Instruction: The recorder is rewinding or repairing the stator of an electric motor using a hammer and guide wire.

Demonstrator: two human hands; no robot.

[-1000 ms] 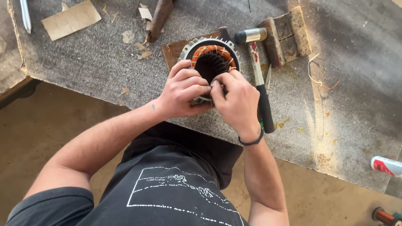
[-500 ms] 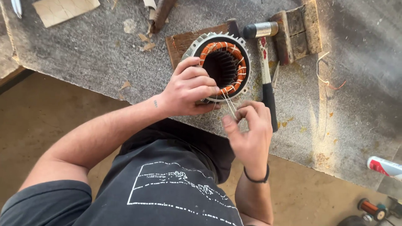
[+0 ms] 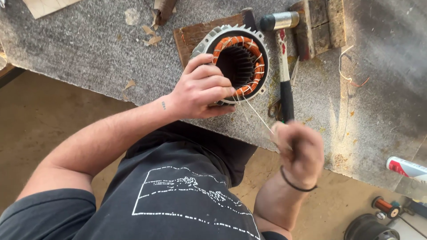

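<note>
A round motor stator (image 3: 238, 60) with orange copper windings and a toothed metal rim rests on a wooden block (image 3: 195, 35) on the grey bench. My left hand (image 3: 202, 89) clamps the stator's near rim, fingers reaching onto the winding. A thin pale string (image 3: 258, 116) runs taut from the winding toward me, and my right hand (image 3: 300, 151), blurred, is closed on its free end near the bench edge.
A hammer (image 3: 282, 58) with a black grip lies just right of the stator, beside wooden blocks (image 3: 320, 24). Wood chips (image 3: 149, 35) litter the bench (image 3: 89, 58). A copper wire spool (image 3: 384, 206) and a dark round part (image 3: 367, 226) sit on the floor at lower right.
My right hand has drawn away from the stator toward me and to the right, pulling the string out taut. My left hand stays on the stator rim.
</note>
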